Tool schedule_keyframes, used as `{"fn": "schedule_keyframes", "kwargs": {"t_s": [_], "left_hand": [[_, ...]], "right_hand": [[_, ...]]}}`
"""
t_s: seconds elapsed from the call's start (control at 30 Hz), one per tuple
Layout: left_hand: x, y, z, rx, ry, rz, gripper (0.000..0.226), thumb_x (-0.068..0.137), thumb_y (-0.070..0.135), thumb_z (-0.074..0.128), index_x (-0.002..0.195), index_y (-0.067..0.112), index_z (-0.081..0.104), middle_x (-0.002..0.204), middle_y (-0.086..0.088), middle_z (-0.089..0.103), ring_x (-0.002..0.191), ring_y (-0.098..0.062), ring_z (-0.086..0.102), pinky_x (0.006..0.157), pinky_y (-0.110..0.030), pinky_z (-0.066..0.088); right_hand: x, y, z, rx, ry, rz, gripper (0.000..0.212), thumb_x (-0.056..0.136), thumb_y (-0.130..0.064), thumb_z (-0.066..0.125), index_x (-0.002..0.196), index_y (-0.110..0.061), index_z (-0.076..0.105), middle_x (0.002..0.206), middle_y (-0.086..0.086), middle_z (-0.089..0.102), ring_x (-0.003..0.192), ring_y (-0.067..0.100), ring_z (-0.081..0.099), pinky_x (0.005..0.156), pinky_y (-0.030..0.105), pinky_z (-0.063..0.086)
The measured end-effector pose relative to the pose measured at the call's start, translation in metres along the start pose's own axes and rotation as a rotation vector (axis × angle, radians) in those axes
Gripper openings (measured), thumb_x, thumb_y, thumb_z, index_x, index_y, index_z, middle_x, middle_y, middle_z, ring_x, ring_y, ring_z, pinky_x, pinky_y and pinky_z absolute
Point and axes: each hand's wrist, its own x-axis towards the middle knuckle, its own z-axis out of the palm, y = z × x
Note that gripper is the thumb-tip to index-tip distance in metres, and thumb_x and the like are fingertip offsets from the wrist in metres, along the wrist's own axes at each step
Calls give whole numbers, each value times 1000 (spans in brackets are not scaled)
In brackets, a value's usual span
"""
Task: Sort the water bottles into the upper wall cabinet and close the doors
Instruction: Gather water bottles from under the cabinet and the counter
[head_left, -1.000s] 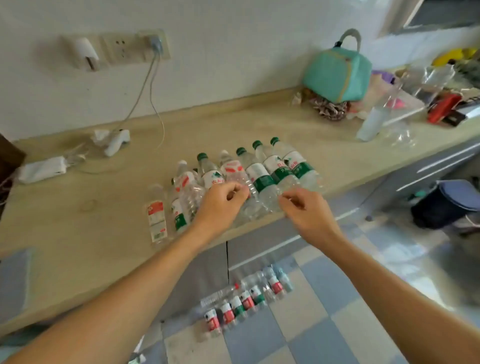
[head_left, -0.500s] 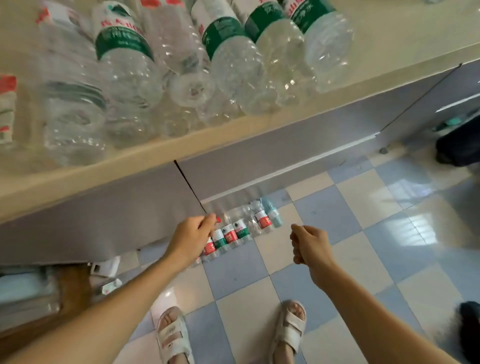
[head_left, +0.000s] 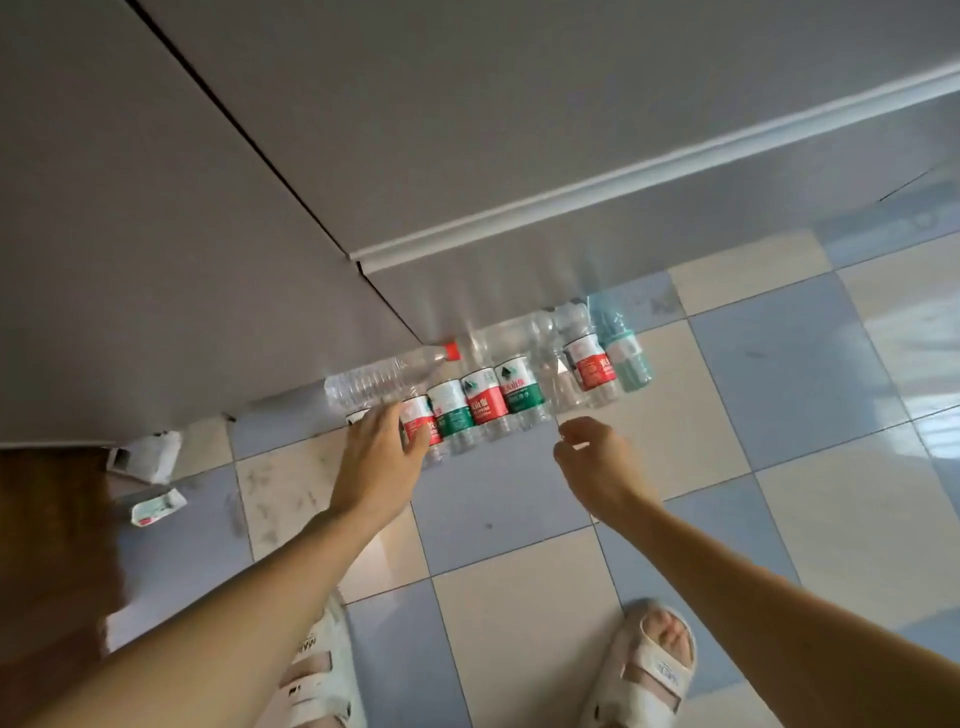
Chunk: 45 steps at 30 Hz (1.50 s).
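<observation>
Since the earlier frame both of my hands have dropped from counter height to the row of water bottles (head_left: 498, 395) on the floor, and the counter with its own bottles has left the view. Now the row stands at frame centre, hard against the foot of the grey lower cabinet (head_left: 218, 218), on the blue and cream floor tiles (head_left: 810, 364). My left hand (head_left: 382, 447) lies over the left end of the row, fingers on a red-labelled bottle (head_left: 418, 423); I cannot tell whether they close around it. My right hand (head_left: 597, 457) hangs just below the row's right part, fingers loosely curled, holding nothing and touching no bottle. One red-capped bottle (head_left: 387, 379) lies on its side behind the left end. At the right end stands a teal-tinted bottle (head_left: 623, 353). My sandalled feet (head_left: 649, 670) show at the bottom edge.
</observation>
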Motion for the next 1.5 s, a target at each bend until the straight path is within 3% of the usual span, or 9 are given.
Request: {"fn": "schedule_keyframes", "kwargs": {"t_s": [0.27,0.63,0.73,0.8,0.93,1.07,1.2,1.3,1.5], "left_hand": [[96,-77,52,302,-4,168,67,104,45,46,157,8,27,167,-7,20,153,-26,16,123,-38,17],[116,-107,90,457,61,256,64,101,37,53,155,7,34,160,-14,33,146,-34,30,118,-49,31],[89,-107,91,483,16,272,66,97,36,58,153,7,38,154,-16,38,141,-36,36,115,-50,35],[73,-105,88,468,0,273,65,94,33,62,149,6,43,148,-17,43,135,-36,42,112,-48,39],[67,-102,84,439,6,264,64,90,29,69,145,4,48,144,-19,46,131,-37,46,109,-47,42],[87,-101,84,448,-1,281,71,91,31,71,150,8,39,151,-15,40,136,-34,40,111,-43,40],[105,-97,94,454,-6,273,82,88,37,76,153,11,33,148,-12,42,133,-33,41,111,-41,35],[112,-95,108,458,-74,258,86,85,41,79,150,11,31,141,-12,50,127,-34,49,105,-42,42],[105,-93,126,429,-93,232,77,87,30,78,149,13,36,137,-12,54,127,-35,48,101,-43,41]], "right_hand": [[120,2,91,-171,144,-209,64,92,-24,60,153,-16,41,159,4,39,147,30,28,118,47,28],[184,2,137,-580,237,-277,90,92,-22,58,162,-26,1,170,-2,-14,154,31,-22,119,50,-14],[157,22,145,-564,261,-273,81,98,-30,55,161,-24,4,171,4,-8,155,35,-13,120,51,-11],[135,34,148,-489,261,-218,83,92,-20,57,159,-24,9,169,7,6,154,36,2,125,52,5],[111,55,146,-17,242,59,80,88,-17,61,156,-20,21,155,8,30,139,31,36,111,44,39],[134,56,126,437,325,304,73,93,-36,60,155,-16,26,132,9,49,129,38,52,108,52,45],[156,52,110,864,292,404,57,94,-45,65,140,-22,38,129,5,58,108,33,66,84,50,61],[161,54,107,897,227,403,41,97,-36,66,130,-23,45,121,8,66,96,34,73,70,50,64],[164,59,104,922,179,393,40,95,-30,71,128,-17,52,113,9,71,90,32,75,66,45,64]]}}
